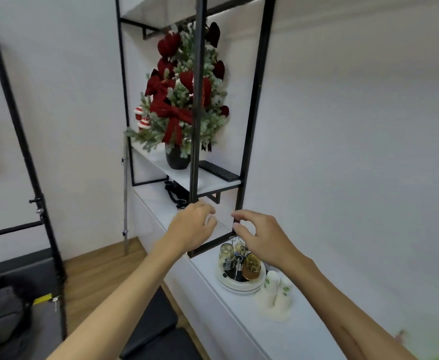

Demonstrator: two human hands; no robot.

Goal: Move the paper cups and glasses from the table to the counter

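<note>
Several upturned glasses [227,255], one of them amber [250,266], hang on a metal rack in a round white tray [239,288] on the white counter [278,339]. Two stacks of white paper cups [275,297] with green prints stand upside down just right of the tray. My right hand [260,236] hovers above the glasses, fingers curled and apart, holding nothing. My left hand [193,226] is raised to the left of it, over the counter edge, also with nothing in it. The table is out of view.
A black metal shelf frame [196,126] rises from the counter right behind my hands. Its shelf carries a Christmas tree arrangement [184,100] in a dark pot and a black keyboard [219,170]. Black stools [158,331] and wooden floor lie at lower left.
</note>
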